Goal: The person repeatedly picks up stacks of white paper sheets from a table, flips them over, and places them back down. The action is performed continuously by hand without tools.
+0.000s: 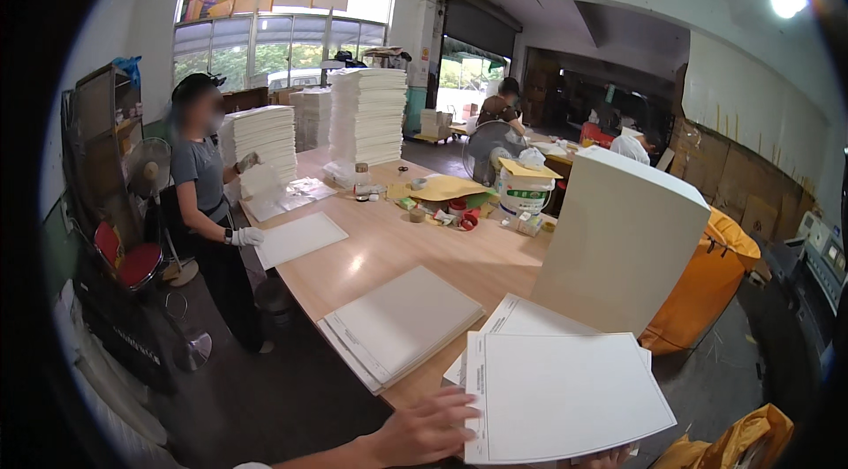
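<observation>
Preferably, work over the broad wooden table (pixel 380 235), clear of the tall pale block (pixel 618 239) behind. Keep the white sheet (pixel 565 394), at the table's near end and overlapping another sheet (pixel 534 317) set askew, level and unbent. Guide its left edge with the left hand (pixel 431 427), fingers loosely spread; steady the lower edge with the right hand (pixel 609 458), mostly hidden, so impossible to tell how closed.

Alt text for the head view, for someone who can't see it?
The left hand touches the left edge of a bordered white sheet; the right hand, mostly hidden, is at its lower edge. Leftward on the table lies a low stack of sheets; beyond, a gloved co-worker touches another sheet near tall white stacks.
</observation>
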Action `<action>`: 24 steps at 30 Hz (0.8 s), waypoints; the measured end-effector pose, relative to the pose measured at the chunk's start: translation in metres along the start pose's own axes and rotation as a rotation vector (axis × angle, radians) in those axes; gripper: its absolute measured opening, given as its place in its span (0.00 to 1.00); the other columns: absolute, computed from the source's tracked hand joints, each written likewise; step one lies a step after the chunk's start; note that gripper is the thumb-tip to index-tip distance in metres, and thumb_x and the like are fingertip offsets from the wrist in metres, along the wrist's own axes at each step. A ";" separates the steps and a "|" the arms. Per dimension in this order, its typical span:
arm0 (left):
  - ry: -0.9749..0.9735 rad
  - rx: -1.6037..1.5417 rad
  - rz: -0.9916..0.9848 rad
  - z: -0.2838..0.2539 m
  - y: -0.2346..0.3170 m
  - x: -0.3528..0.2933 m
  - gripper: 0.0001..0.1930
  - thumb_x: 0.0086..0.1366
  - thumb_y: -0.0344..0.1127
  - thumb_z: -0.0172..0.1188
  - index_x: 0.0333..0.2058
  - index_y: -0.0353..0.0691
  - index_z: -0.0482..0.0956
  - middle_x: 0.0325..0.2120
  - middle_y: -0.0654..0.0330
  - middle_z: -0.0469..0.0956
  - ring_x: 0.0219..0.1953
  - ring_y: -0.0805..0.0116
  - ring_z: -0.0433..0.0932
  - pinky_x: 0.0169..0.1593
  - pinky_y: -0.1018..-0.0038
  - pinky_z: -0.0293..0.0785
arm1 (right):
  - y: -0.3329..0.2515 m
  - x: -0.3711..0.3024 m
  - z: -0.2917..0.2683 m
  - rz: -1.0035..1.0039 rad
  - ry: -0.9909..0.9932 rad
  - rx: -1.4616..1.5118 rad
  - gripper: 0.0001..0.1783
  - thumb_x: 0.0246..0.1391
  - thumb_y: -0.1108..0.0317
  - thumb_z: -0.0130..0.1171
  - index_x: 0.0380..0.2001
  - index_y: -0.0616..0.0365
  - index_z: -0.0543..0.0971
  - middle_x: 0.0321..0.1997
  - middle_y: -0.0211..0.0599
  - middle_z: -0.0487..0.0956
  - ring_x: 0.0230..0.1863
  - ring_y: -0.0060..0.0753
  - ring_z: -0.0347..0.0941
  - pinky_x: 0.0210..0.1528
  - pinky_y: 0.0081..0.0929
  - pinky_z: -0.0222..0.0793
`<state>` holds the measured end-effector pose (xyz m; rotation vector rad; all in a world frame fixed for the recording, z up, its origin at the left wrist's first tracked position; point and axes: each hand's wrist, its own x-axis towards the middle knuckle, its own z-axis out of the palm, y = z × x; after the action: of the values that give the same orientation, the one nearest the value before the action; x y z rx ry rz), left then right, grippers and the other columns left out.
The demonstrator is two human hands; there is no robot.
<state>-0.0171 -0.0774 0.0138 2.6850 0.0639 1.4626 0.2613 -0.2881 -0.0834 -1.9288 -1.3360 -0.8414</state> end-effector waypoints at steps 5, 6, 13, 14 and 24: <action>0.102 -1.125 -1.233 0.053 -0.032 -0.118 0.20 0.76 0.50 0.65 0.51 0.38 0.82 0.48 0.53 0.85 0.50 0.59 0.87 0.61 0.62 0.82 | -0.012 0.007 0.004 -0.026 0.007 0.088 0.21 0.57 0.48 0.67 0.32 0.57 0.89 0.40 0.48 0.86 0.47 0.57 0.80 0.64 0.60 0.65; 0.038 -1.570 -1.407 0.051 -0.024 -0.097 0.27 0.77 0.54 0.62 0.58 0.34 0.77 0.50 0.53 0.85 0.51 0.60 0.87 0.58 0.66 0.83 | -0.010 0.005 0.001 -0.016 -0.003 0.074 0.21 0.56 0.48 0.67 0.29 0.57 0.89 0.37 0.48 0.86 0.45 0.58 0.80 0.62 0.61 0.66; -0.166 -1.537 -1.477 0.062 -0.001 -0.044 0.24 0.78 0.40 0.60 0.65 0.30 0.72 0.54 0.52 0.84 0.55 0.62 0.85 0.60 0.65 0.81 | -0.002 0.003 -0.005 -0.046 -0.023 0.002 0.25 0.62 0.47 0.65 0.47 0.58 0.88 0.55 0.48 0.86 0.59 0.53 0.80 0.70 0.56 0.63; -0.149 -1.486 -1.497 0.050 -0.001 -0.049 0.24 0.78 0.37 0.60 0.65 0.30 0.73 0.55 0.52 0.83 0.55 0.62 0.85 0.61 0.64 0.80 | -0.001 0.006 -0.004 -0.066 -0.024 -0.022 0.26 0.63 0.46 0.64 0.50 0.58 0.88 0.57 0.48 0.86 0.61 0.53 0.80 0.71 0.55 0.63; 0.562 -1.269 -1.200 -0.042 -0.110 -0.122 0.21 0.78 0.30 0.54 0.64 0.28 0.73 0.60 0.50 0.81 0.61 0.54 0.82 0.68 0.57 0.75 | -0.023 0.022 -0.008 -0.027 0.017 -0.173 0.30 0.69 0.39 0.60 0.58 0.51 0.86 0.63 0.40 0.84 0.66 0.46 0.78 0.67 0.47 0.67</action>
<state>-0.1178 0.0255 -0.0759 0.8379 0.4721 1.0790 0.2444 -0.2767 -0.0581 -2.0331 -1.3190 -1.0136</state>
